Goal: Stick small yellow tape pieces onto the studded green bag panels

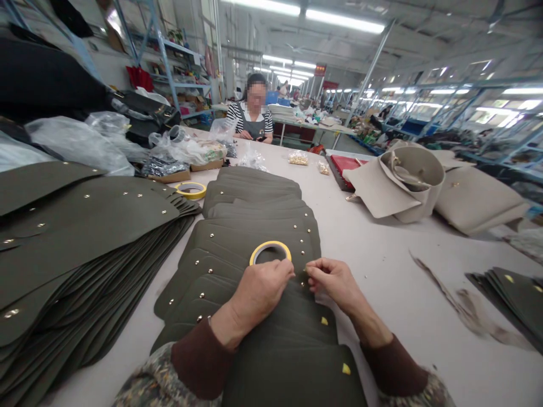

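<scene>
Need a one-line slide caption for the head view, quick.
Left hand holds a yellow tape roll on fanned dark green panels; right hand pinches beside it.

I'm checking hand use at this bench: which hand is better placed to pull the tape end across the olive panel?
Probably the right hand: its fingertips pinch at the panel edge just beside the yellow tape roll, free to draw sideways. The left hand is closed on the roll's near rim, steadying it on the olive panel.
</scene>
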`<state>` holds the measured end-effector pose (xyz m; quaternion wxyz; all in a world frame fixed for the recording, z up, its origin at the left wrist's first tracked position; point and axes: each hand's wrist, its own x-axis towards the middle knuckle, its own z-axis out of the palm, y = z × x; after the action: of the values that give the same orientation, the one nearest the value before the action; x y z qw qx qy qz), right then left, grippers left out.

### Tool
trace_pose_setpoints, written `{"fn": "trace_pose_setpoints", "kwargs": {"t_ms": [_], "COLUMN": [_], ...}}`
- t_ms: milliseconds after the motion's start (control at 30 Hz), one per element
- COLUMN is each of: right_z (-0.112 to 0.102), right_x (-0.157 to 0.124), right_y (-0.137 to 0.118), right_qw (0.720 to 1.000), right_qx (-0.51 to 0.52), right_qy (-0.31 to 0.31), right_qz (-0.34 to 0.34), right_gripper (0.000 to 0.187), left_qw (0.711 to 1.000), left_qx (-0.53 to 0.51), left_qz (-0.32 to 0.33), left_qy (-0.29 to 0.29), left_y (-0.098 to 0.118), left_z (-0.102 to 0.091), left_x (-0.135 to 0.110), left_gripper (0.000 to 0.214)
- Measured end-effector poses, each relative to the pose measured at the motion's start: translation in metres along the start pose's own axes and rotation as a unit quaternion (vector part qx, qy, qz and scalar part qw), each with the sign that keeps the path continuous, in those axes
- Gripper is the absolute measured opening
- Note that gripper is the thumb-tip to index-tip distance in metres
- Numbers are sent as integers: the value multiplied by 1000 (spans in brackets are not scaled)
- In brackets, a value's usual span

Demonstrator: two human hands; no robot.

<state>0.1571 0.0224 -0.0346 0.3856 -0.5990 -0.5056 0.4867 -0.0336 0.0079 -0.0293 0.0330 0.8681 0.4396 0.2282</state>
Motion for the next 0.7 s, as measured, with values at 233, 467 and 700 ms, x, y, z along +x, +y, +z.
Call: {"fn": "trace_pose_setpoints", "kwargs": {"t_ms": [233,467,700], "right_z": [-15,-14,-9], "right_x": [7,2,-1], "right_y": [9,7,8], "right_qw": [994,989,966], "right_qx": [9,-54,-227], "right_qy": [-78,-116,-121], "right_qz": [77,76,-26], "right_gripper": [25,21,16], "left_qw": [995,990,990], "left_qx": [64,44,42], "left_qz": [-11,11,7], "left_qy": [-80,-132,-133], "left_y": [-2,-3,-2], "left_z": [2,0,1], "left_x": [4,2,2], "left_gripper": [8,11,11]}}
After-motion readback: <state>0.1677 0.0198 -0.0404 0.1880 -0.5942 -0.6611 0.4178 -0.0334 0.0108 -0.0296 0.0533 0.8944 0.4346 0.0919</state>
